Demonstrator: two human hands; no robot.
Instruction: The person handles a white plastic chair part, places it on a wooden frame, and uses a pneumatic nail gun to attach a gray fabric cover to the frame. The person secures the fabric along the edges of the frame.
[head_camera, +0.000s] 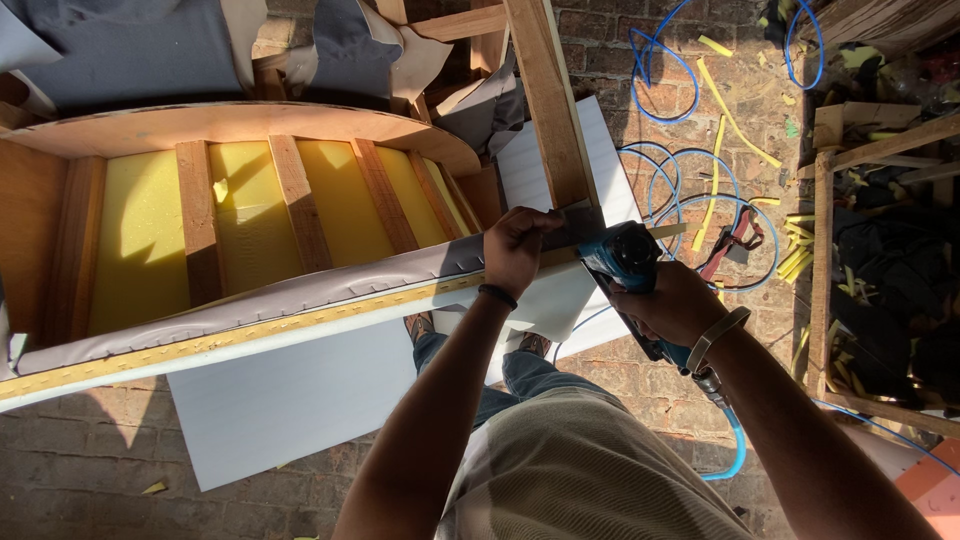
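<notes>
Single view, head-mounted, looking almost straight down over the person's own chest and arms. Close range: forearms run up from the bottom edge, left hand (517, 248) and right hand (672, 303) sit just right of frame centre. Wooden sofa frame (300, 215) fills the upper left and is cropped by the top and left edges. Brick floor (90, 460) shows along the bottom and right, blue air hose (668, 185) at upper right. No second camera, so there is no shared area between views.
</notes>
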